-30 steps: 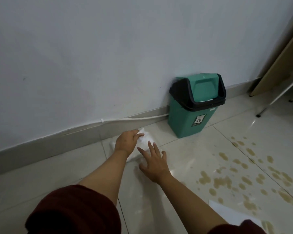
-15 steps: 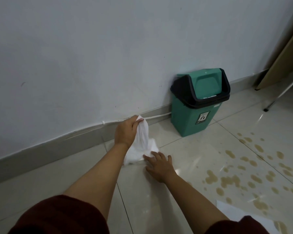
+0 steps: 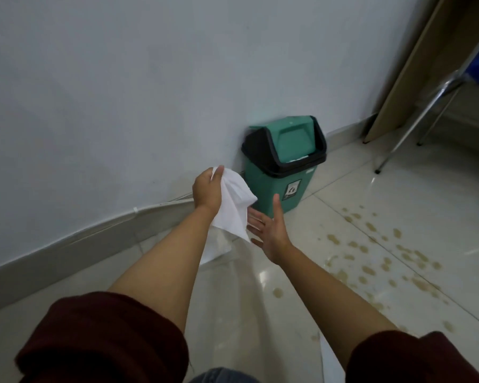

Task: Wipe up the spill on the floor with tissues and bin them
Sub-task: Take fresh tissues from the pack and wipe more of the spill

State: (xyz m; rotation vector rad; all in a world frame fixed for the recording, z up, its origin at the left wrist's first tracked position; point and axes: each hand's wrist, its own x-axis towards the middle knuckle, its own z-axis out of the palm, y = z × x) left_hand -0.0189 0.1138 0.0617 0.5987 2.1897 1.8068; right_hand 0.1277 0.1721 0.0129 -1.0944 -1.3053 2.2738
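White and soft, one thin paper tissue hangs from the left hand, whose grip pinches its top corner between thumb and fingers, lifted off the pale glossy tiled floor. Just right of it the right hand is spread wide, palm up, holding nothing, fingertips near the hanging sheet. Beyond both hands one green plastic swing-lid bin with a black collar stands against the grey wall. Right of the right hand, many tan spill drops dot the floor. Below the left hand lies possibly a second tissue, blurred.
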